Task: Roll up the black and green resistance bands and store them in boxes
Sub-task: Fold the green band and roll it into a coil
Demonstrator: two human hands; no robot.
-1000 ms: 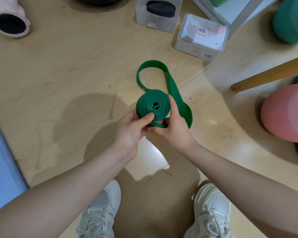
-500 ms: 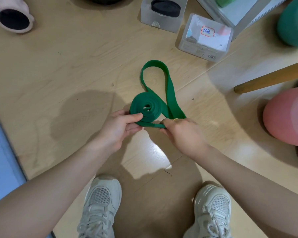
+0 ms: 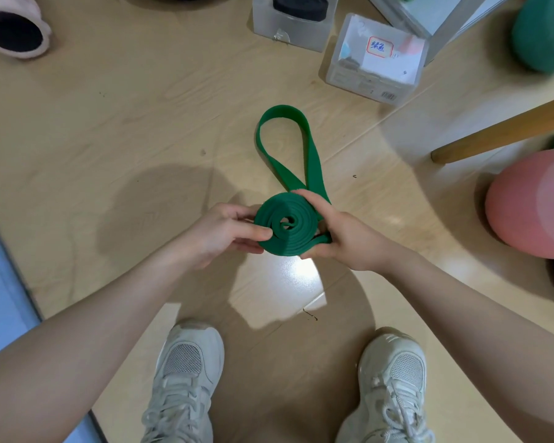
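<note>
Handling first: we judge the green band (image 3: 285,227) to be soft, springy rubber, light in the hand, with a matte face that likely grips skin rather than slides. A coil of this stuff will want to spring open if released, so we would hold it across its flat faces and outer rim, and keep the free tail under tension while winding.

Left hand (image 3: 219,233): thumb lies across the near left part of the coil's face, fingers curled under and behind the rim, so it grips the coil. Right hand (image 3: 339,233): fingers curled over the coil's right rim and the strip running beneath, so it also grips the band.

Position: the coil is held between both hands above the wooden floor (image 3: 125,129), in front of our shoes (image 3: 186,375). The unrolled remainder runs away from us as a long narrow loop lying on the floor.

Appearance: dark green, flat and wide, wound in several even turns around a small open centre; edges look clean.

Storage: a clear box (image 3: 288,25) far ahead already holds a black roll (image 3: 298,4), which we take to be the black band. A second clear box with a handwritten label (image 3: 375,59) sits just right of it; we judge this is meant for the green one. Estimate: most of the green band is wound, loop not yet taken up.
</note>
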